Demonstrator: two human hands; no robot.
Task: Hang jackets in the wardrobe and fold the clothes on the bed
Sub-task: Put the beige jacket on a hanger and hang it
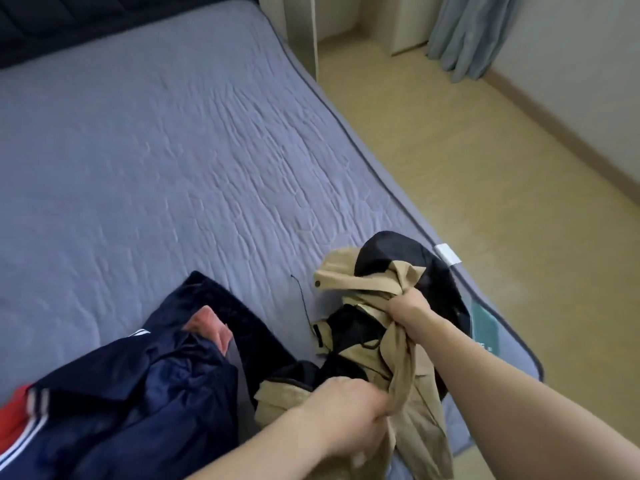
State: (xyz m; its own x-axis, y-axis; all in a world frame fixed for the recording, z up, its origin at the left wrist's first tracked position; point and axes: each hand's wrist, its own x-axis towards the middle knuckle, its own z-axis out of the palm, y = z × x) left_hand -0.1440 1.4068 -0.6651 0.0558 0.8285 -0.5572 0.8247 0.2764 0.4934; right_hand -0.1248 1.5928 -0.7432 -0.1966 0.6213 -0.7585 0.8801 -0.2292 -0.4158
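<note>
A crumpled tan jacket (374, 299) with black lining is gripped by both hands, left hand (349, 414) and right hand (408, 306), fingers clamped on bunched cloth, on the quilted grey bed (173, 150).

Bed cover (145, 140): grey-lilac, quilted, dark piping. Jacket (408, 403): tan, black lining. Track jacket (145, 393): navy, white stripes, red part. Pink garment (211, 325). Floor (485, 150): pale yellow-beige. Curtain (464, 36): pale blue-grey.
</note>
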